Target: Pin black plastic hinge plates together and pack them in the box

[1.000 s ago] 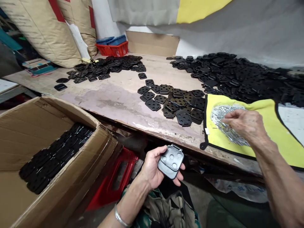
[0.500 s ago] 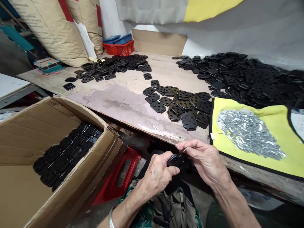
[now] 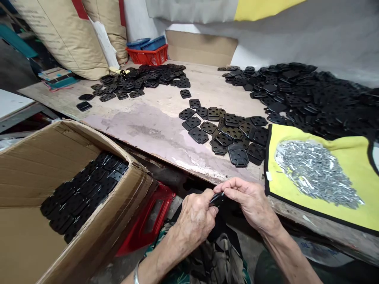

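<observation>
In front of the bench edge, my left hand (image 3: 199, 213) is closed around a black metal hinge (image 3: 217, 199), seen nearly edge-on and partly covered by the fingers. My right hand (image 3: 247, 199) pinches at the hinge's near-right end with thumb and forefinger. A small silver pin (image 3: 222, 193) shows only as a glint between those fingertips, touching the hinge. To the right, a heap of similar silver pins (image 3: 318, 171) lies on a yellow cloth (image 3: 352, 152) with black edging. Several black hinge plates with holes (image 3: 238, 155) lie on the bench just beyond my hands.
An open cardboard box (image 3: 118, 209) at lower left holds stacked black hinges (image 3: 83, 193). A red plastic stool (image 3: 148, 221) stands below. Larger piles of black plates lie at back left (image 3: 148, 77) and right (image 3: 310, 94). A red basket (image 3: 149, 55) and sacks (image 3: 68, 35) stand behind.
My right hand has moved left, bringing the pin against the hinge. The hinge has turned in my left hand to a more edge-on angle. The view has shifted slightly.
</observation>
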Demonstrator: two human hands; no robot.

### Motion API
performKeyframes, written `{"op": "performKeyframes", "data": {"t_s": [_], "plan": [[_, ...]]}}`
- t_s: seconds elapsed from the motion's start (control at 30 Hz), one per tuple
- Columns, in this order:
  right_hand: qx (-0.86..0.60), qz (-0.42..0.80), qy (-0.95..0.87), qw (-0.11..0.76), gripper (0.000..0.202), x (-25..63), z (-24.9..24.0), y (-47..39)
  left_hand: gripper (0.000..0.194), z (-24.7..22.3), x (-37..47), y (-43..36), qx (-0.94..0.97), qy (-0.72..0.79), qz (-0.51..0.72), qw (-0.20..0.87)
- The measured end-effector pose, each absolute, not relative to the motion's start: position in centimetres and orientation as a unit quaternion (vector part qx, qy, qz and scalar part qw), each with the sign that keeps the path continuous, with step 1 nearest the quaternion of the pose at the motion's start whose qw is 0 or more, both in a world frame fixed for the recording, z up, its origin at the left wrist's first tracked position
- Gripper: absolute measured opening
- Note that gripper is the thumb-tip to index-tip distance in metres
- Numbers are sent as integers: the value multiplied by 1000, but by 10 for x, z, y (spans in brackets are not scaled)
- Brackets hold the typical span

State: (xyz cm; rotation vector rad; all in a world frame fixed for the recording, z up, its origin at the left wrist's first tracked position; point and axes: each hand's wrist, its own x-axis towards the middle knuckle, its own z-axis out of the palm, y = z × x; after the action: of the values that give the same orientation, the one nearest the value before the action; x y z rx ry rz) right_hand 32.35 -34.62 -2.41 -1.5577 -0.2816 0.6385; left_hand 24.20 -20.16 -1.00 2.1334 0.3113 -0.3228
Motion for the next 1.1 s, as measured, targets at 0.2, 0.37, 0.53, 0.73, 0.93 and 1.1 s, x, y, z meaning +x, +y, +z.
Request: {"op": "performKeyframes", "data": {"t_s": [0.2,0.37,0.53,0.73,0.93,1.1], "plan": [[-752,269,-196,569,15,327,-12,-344,18,-6,238,-200,883,111,-135,436],[-788,206,-302,495,16,321,-12,-347,15,-7,229,-200,885,112,-126,433],[-777,116,-430,445,16,310,-15,-354,8,-12,219,-203,855,126,-107,491],[-768,75,-414,484,18,282,-28,-367,5,-26,206,-211,808,134,-121,561],[-807,114,-270,512,51,300,-35,-406,27,-28,224,-219,683,151,-157,697],[-974,-76,-152,151,34,384,-34,-454,39,-21,241,-222,538,145,-174,812]]}}
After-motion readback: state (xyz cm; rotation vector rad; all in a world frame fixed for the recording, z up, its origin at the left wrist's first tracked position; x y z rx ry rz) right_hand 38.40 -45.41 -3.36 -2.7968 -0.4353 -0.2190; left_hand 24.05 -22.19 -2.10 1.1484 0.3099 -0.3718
